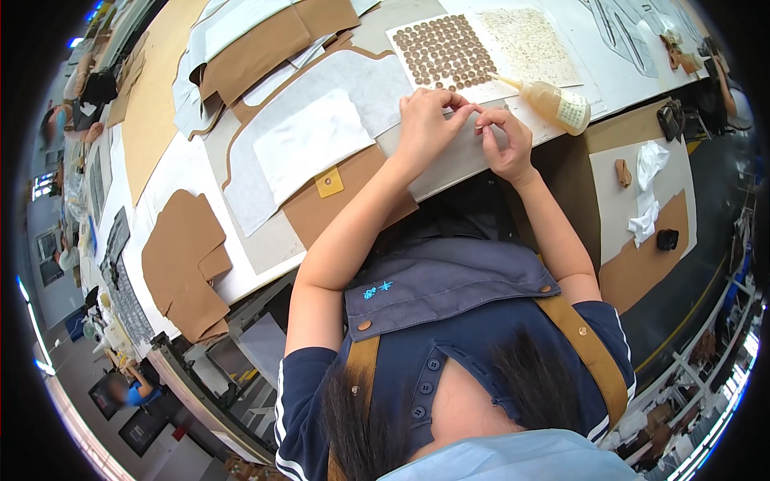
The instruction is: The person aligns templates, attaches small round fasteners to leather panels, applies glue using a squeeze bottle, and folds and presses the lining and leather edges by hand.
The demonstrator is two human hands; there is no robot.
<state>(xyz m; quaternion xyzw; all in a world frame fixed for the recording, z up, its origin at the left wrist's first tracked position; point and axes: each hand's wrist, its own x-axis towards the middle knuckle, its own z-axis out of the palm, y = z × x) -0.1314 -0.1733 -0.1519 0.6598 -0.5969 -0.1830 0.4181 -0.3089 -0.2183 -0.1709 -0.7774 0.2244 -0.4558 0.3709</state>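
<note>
My left hand point(429, 124) is over the table edge, its thumb and fingertips pinched together. Close beside it on the right, my right hand point(507, 144) is also closed in a pinch, and the fingertips of both hands nearly meet. Whatever small thing lies between them is too small to make out. Just beyond my hands is a white sheet with rows of small brown discs point(445, 50). A squeeze bottle of amber liquid point(557, 106) with a thin pointed nozzle lies on its side by my right hand.
A speckled pale sheet point(533, 48) adjoins the discs. Left of my hands lie a white cloth-like piece point(309, 144), a yellow square tag point(328, 182) and brown cut pieces point(186, 264). Stacked brown panels point(265, 52) stand farther back. A lower surface at right holds crumpled white paper point(651, 164).
</note>
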